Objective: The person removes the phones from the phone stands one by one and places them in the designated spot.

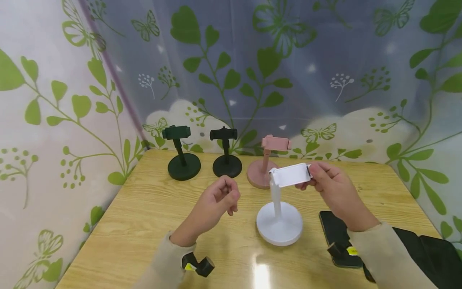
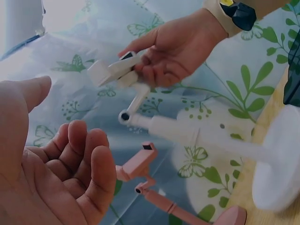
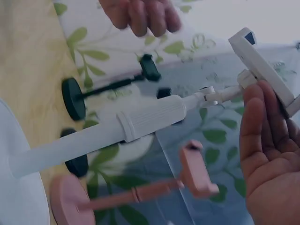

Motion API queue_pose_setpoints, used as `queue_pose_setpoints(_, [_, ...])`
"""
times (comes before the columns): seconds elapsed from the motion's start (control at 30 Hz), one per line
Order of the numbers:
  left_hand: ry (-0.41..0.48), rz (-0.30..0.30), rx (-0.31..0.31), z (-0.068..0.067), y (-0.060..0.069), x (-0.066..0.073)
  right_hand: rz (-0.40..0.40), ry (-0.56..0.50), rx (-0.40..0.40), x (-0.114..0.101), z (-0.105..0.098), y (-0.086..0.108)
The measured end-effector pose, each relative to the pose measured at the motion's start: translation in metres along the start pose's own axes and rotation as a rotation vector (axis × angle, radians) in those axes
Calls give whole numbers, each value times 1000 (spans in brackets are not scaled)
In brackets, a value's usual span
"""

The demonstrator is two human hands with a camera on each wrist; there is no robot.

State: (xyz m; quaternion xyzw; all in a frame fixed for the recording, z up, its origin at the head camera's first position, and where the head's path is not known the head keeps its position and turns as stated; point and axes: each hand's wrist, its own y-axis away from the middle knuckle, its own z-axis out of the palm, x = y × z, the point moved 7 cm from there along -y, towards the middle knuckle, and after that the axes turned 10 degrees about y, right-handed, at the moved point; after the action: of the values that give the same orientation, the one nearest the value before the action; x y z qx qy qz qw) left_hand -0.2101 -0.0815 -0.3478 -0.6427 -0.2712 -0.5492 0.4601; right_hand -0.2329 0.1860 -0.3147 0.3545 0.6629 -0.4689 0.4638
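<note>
A white phone stand [image 1: 279, 222] stands upright on the table, its round base flat and its clamp head [image 1: 291, 175] tilted toward me. At the right end of that clamp, my right hand [image 1: 333, 188] pinches it between thumb and fingers. The right wrist view shows those fingers [image 3: 269, 110] against the back of the white head. To the left of the stand, my left hand [image 1: 216, 200] hovers over the table with loosely curled fingers, touching nothing. In the left wrist view its palm [image 2: 51, 183] holds nothing.
Along the back stand a dark green phone stand [image 1: 184, 165], a black one [image 1: 226, 164] and a pink one [image 1: 258, 172], the pink partly behind the white clamp. A black phone [image 1: 333, 228] lies at the right, next to a black folded item [image 1: 429, 253] partly under my right sleeve.
</note>
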Motion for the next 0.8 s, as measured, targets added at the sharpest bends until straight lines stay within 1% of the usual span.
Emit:
queue_pose_setpoints(0.13, [0, -7, 1, -6, 1, -4, -73, -58, 122, -4, -39, 2])
queue_pose_setpoints(0.2, [0, -9, 6, -9, 1, -6, -113, -45, 177, -4, -56, 1])
queue_pose_setpoints(0.27, [-1, -10, 8, -11, 0, -7, -140, 16, 221, -2, -70, -2])
queue_pose_setpoints(0.33, [-1, -15, 13, -12, 0, -8, -148, 116, 248, 3, -79, -6])
queue_pose_setpoints(0.43, [-5, -32, 21, -13, 1, -9, -131, 276, 282, 14, -87, -11])
queue_pose_setpoints(0.5, [-5, -43, 26, -13, 1, -10, -105, 373, 300, 22, -91, -13])
queue_pose_setpoints(0.57, [-5, -49, 28, -13, 0, -12, -82, 447, 313, 28, -95, -15])
queue_pose_setpoints(0.63, [-3, -51, 33, -14, 0, -14, -69, 490, 325, 34, -100, -17])
queue_pose_setpoints(0.67, [-2, -51, 36, -14, -1, -16, -67, 494, 329, 36, -102, -19])
queue_pose_setpoints(0.73, [1, -60, 41, -14, -2, -20, -62, 471, 334, 42, -109, -20])
queue_pose_setpoints(0.8, [3, -76, 40, -13, -4, -24, -58, 411, 334, 49, -116, -22])
